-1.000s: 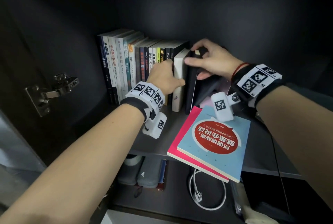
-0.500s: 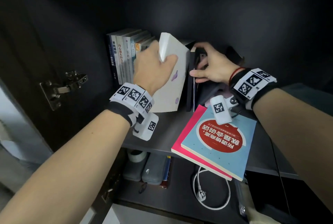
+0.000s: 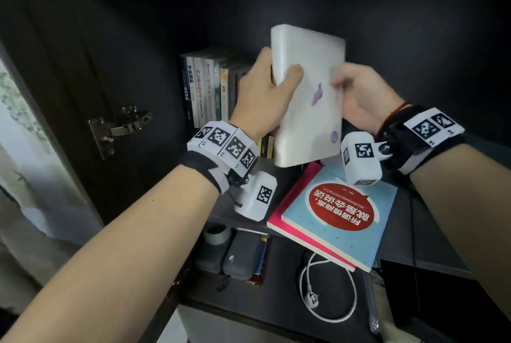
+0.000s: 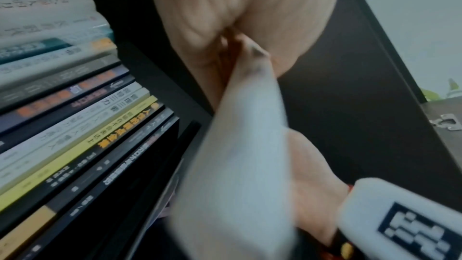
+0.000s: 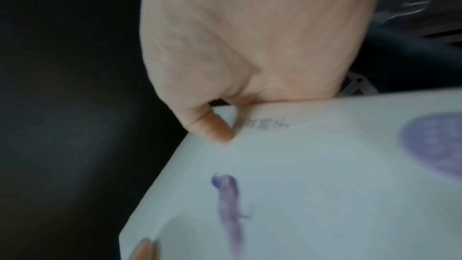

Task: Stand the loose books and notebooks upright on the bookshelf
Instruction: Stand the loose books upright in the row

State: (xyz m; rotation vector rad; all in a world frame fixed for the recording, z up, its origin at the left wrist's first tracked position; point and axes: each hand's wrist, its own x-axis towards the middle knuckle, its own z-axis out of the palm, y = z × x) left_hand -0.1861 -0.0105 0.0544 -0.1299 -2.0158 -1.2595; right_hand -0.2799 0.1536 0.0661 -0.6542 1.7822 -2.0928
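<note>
A white book [image 3: 309, 99] with purple marks on its cover is held up in the air in front of the shelf. My left hand [image 3: 265, 94] grips its spine edge, thumb on the cover. My right hand [image 3: 359, 94] pinches its opposite edge; the right wrist view shows the thumb on the white book's cover [image 5: 312, 175]. A row of upright books [image 3: 210, 88] stands at the back left of the shelf [image 3: 414, 232], seen close as upright books [image 4: 75, 126] in the left wrist view. A light-blue book with a red circle [image 3: 340, 212] lies flat on a pink book [image 3: 279, 212], overhanging the shelf's front edge.
The dark cabinet wall with a metal hinge [image 3: 119, 130] is on the left. On the lower shelf lie a white cable with plug [image 3: 329, 295], a grey case [image 3: 240, 257] and a tape roll [image 3: 217, 235]. Dark objects on the right of the shelf are hard to make out.
My left hand pulled the white book out of the row and lifted it. My right hand left the dark books and took hold of the white book's other edge.
</note>
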